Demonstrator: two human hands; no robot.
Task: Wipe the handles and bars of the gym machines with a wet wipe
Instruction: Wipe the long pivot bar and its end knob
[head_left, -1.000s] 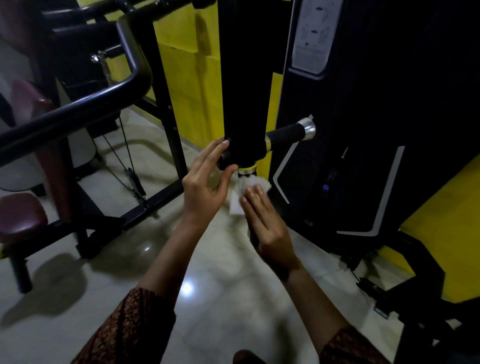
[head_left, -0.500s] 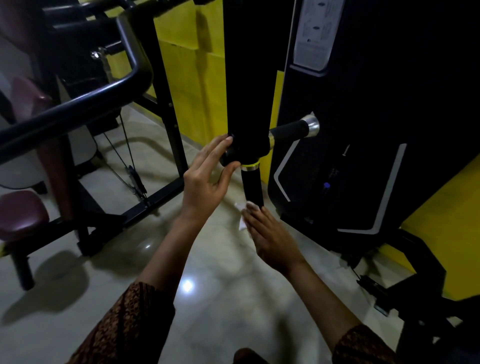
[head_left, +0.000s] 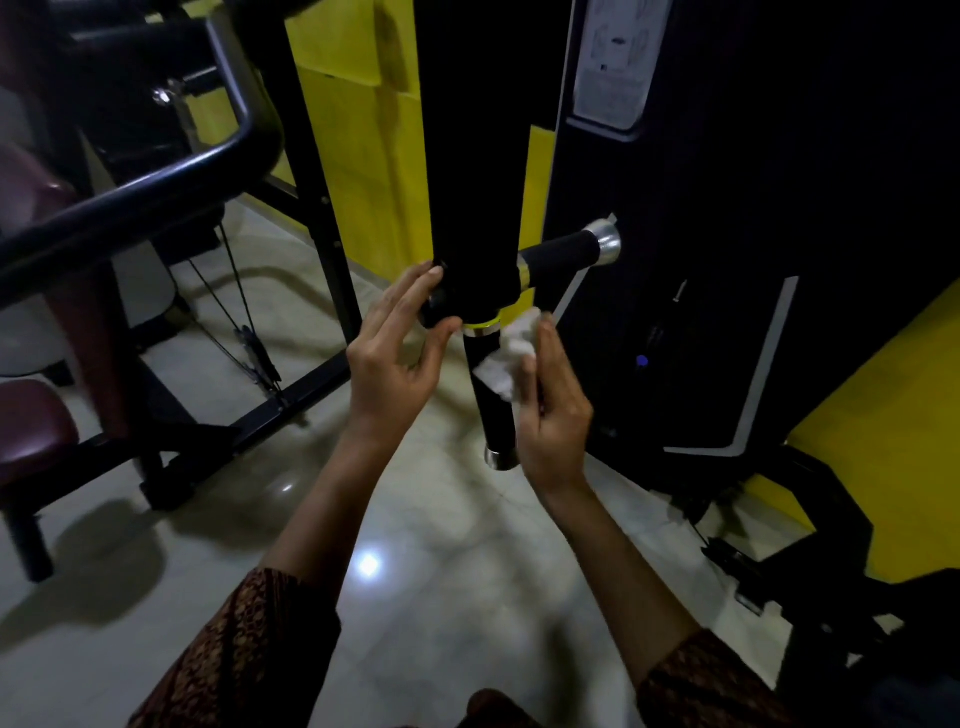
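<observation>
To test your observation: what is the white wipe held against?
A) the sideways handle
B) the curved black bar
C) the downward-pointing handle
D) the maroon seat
C: the right hand holds the wipe against the downward handle, just below its yellow ring.

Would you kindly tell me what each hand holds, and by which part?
The right hand pinches the wipe by its bunched lower part, against the handle. The left hand holds nothing, only touching the post.
</observation>
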